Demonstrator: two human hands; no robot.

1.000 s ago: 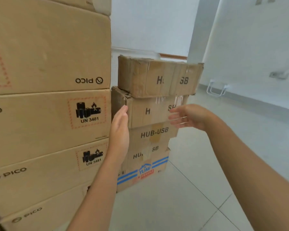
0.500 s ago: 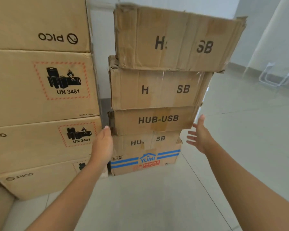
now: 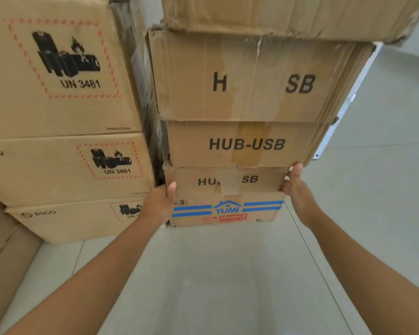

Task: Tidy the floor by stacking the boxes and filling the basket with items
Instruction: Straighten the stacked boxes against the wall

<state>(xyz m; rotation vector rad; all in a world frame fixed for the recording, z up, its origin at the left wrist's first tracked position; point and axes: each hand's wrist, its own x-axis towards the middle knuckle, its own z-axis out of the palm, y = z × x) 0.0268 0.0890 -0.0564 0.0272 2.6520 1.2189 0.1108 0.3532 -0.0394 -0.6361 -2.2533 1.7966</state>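
Head view: centre frame, your stack of HUB-USB boxes (image 3: pixel 247 143) on the YUMI box (image 3: pixel 228 210), long sides horizontal, labels facing you, your left hand (image 3: pixel 159 204) and right hand (image 3: pixel 294 187) flat-fingered against its lower sides, PICO cartons (image 3: pixel 58 170) at left.

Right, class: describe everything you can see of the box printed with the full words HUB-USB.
The HUB-USB box is brown corrugated cardboard, worn, with black lettering and a strip of tan tape down its front. It lies level in the middle of the stack, a larger box on top, a smaller box beneath, which it overhangs on the right. The right hand touches its lower right corner.
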